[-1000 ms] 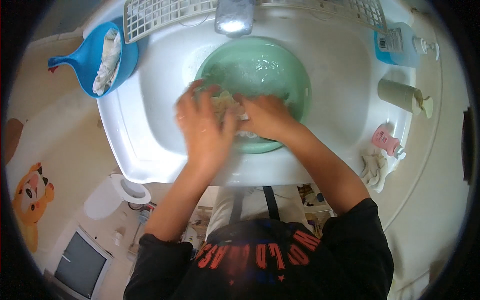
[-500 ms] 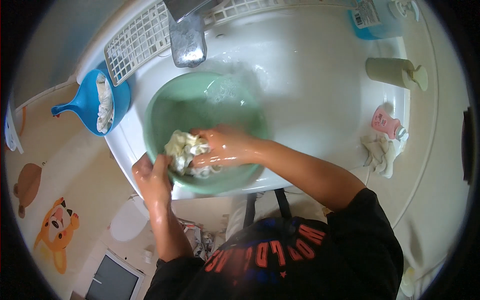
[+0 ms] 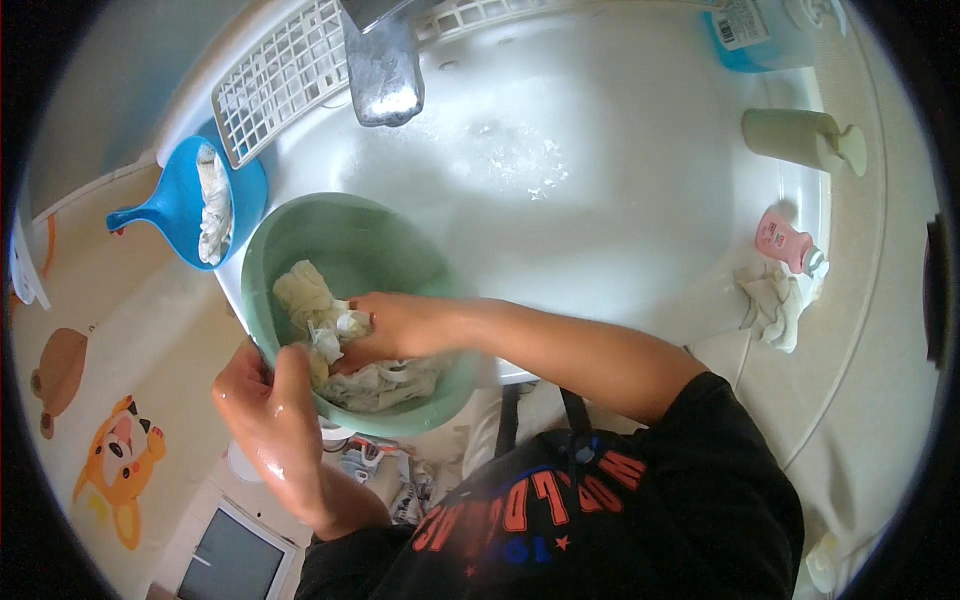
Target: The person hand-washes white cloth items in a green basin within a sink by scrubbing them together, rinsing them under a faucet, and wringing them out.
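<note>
A pale green basin [image 3: 348, 235] is tilted over the near left edge of the white sink. My left hand [image 3: 268, 408] is closed on its left rim, thumb on the inner side and fingers outside. Inside the basin, my right hand [image 3: 398, 328] grips a wet cream-white cloth [image 3: 303, 292], its fingertips partly hidden in the folds. More whitish wet fabric [image 3: 385, 388] lies bunched under my right wrist, against the near wall of the basin. Both hands look wet.
A blue ladle-like dipper [image 3: 178, 200] holding a rolled white cloth [image 3: 213, 205] stands left. A metal faucet [image 3: 385, 80] and a white grid rack [image 3: 285, 75] are at the back. Bottles, including a pink one [image 3: 782, 242], and a crumpled cloth [image 3: 772, 310] line the right edge.
The basin has shifted left and toward me, out from near the faucet, and both hands have moved with it. Foam now shows on the sink floor where it was.
</note>
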The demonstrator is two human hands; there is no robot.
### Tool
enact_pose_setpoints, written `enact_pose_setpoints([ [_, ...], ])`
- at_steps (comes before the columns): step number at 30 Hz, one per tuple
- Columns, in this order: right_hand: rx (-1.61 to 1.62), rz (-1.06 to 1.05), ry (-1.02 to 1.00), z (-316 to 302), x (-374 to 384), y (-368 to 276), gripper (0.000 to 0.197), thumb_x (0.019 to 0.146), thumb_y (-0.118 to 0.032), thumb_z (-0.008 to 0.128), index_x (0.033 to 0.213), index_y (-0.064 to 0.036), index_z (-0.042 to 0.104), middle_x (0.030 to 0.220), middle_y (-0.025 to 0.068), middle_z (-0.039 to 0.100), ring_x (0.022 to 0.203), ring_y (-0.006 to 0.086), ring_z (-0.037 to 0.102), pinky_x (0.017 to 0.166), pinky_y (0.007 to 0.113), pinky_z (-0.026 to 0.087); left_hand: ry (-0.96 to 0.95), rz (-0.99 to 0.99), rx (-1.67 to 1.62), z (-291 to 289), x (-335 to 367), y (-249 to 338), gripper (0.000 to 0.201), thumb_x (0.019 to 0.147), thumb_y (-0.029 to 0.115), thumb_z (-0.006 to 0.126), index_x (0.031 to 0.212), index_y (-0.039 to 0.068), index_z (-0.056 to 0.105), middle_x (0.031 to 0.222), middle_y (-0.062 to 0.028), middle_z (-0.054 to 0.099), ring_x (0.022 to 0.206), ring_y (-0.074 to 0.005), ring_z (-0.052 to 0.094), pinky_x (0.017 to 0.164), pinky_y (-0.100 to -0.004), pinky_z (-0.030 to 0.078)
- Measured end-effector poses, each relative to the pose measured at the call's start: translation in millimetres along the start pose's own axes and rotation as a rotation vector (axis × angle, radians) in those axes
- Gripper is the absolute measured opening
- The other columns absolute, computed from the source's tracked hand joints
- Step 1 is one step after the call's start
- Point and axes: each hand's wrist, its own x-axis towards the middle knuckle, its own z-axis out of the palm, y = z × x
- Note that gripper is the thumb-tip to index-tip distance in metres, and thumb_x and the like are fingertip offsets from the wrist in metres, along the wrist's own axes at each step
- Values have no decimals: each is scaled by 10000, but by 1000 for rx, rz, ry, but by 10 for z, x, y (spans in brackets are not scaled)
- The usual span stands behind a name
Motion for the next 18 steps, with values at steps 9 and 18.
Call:
enact_pose_setpoints([
  [9,-243,-94,146,171,-8,17,420,792,-342,705,1015,6,636,861,178,680,815,262,654,777,358,498,-82,101,40,-323,-33,-447,170,706,14,519,809,-102,588,794,-32,584,699,-80,465,591,-233,385],
  [18,-1229,-2,286,381,-14,-53,593,807,-511,633,982,54,663,1036,216,619,1074,398,528,961,470,430,-234,-161,-433,-412,30,-1395,129,701,-70,507,744,-9,612,692,2,615,586,-52,506,545,-222,389],
])
